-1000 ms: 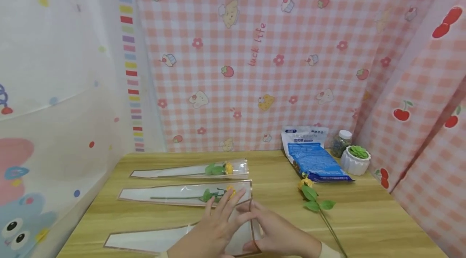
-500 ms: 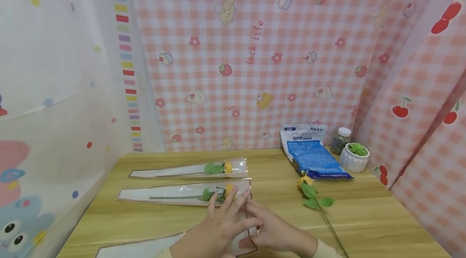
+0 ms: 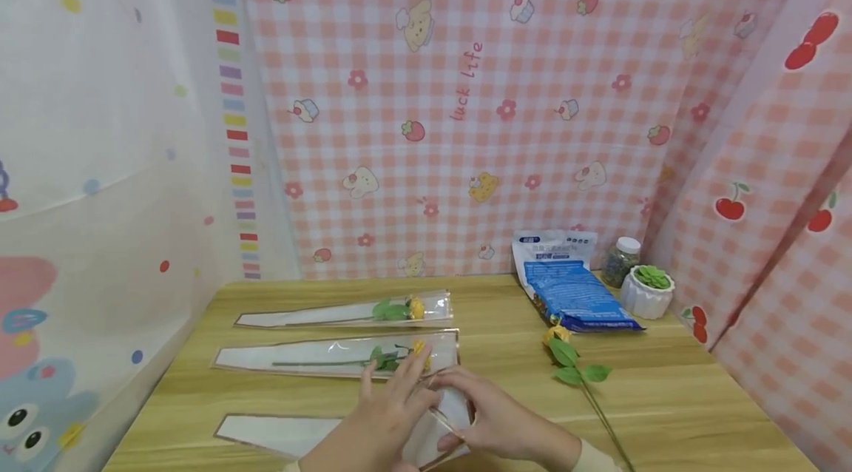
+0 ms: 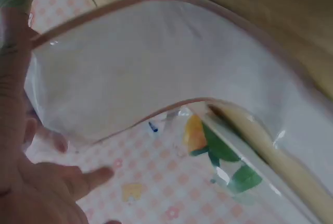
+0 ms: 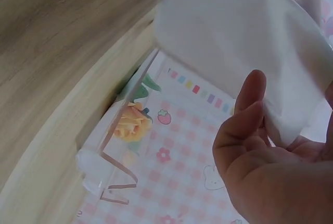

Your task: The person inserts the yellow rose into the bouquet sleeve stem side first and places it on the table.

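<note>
My left hand (image 3: 382, 413) and right hand (image 3: 506, 420) are both at the wide end of a clear flower sleeve (image 3: 286, 431) with a brown border. In the right wrist view, the fingers of the right hand (image 5: 270, 166) curl and pinch the sleeve edge (image 5: 223, 31). The left hand (image 4: 31, 172) holds the other side of the bowed sleeve (image 4: 135, 62); several of its fingers are spread, and its exact grip is partly hidden. Right of the hands lies a yellow artificial rose (image 3: 564, 354) with green leaves and a long stem.
Two sleeves, each with a yellow rose inside, lie behind the hands: a middle sleeve (image 3: 299, 351) and a far sleeve (image 3: 266, 319). At the back right are a blue-white bag (image 3: 572, 294), a lidded jar (image 3: 620, 265) and a potted succulent (image 3: 648, 294). Patterned curtains (image 3: 466, 220) enclose the table.
The sleeve's wide end now bends more and stands raised between the hands. Its narrow end has shifted right. The left fingers have moved slightly left; the loose rose stays put.
</note>
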Available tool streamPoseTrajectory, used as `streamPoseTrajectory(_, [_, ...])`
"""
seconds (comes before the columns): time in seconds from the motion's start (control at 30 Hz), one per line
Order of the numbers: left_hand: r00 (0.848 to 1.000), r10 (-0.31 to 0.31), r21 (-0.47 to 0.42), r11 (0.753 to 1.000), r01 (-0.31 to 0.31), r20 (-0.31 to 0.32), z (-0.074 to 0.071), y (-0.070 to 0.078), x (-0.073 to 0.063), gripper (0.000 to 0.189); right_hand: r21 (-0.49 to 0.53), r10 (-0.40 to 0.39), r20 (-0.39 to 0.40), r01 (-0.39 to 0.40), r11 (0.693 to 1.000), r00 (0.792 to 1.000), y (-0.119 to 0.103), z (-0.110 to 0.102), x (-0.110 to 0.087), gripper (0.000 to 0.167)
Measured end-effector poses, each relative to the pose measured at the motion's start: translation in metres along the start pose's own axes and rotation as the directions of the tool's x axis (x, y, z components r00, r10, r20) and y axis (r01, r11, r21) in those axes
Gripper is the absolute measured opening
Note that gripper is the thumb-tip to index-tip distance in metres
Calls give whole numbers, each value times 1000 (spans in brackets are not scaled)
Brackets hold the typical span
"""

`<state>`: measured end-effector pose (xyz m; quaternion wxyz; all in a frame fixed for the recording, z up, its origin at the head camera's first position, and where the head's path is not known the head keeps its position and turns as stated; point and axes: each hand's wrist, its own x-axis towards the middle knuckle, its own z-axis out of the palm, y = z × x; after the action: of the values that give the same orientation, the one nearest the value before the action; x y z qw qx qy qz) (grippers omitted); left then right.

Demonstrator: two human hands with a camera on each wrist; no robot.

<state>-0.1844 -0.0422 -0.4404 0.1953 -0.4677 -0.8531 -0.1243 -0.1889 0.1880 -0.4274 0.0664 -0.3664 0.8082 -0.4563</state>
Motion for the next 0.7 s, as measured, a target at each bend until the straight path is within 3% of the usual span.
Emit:
streamPoseTrajectory(0.17, [1000, -10, -80, 997, 11, 12, 8, -2, -2, 89, 69, 33, -12, -32, 997, 999, -2, 1, 2, 58])
streamPoseTrajectory(0.33, [1000, -4, -160, 987, -1, -26, 11, -2, -1, 92, 74, 23, -5, -22, 997, 1000, -2, -2, 3, 53])
streamPoseTrajectory(0.43, [1000, -16, -111, 994, 16, 5, 7, -2, 1, 93, 15, 11, 25, -12, 1000, 1000, -1, -6, 4, 40])
streamPoseTrajectory(0.6, [992, -41, 17, 999, 39, 120, -2, 1, 6, 96, 6, 65, 81, -66, 998, 995, 1, -12, 6, 21])
streamPoseTrajectory(0.7, [989, -40, 89, 996, 28, 141, -6, 3, 8, 95, -3, 102, 62, -102, 995, 993, 1, -14, 6, 16])
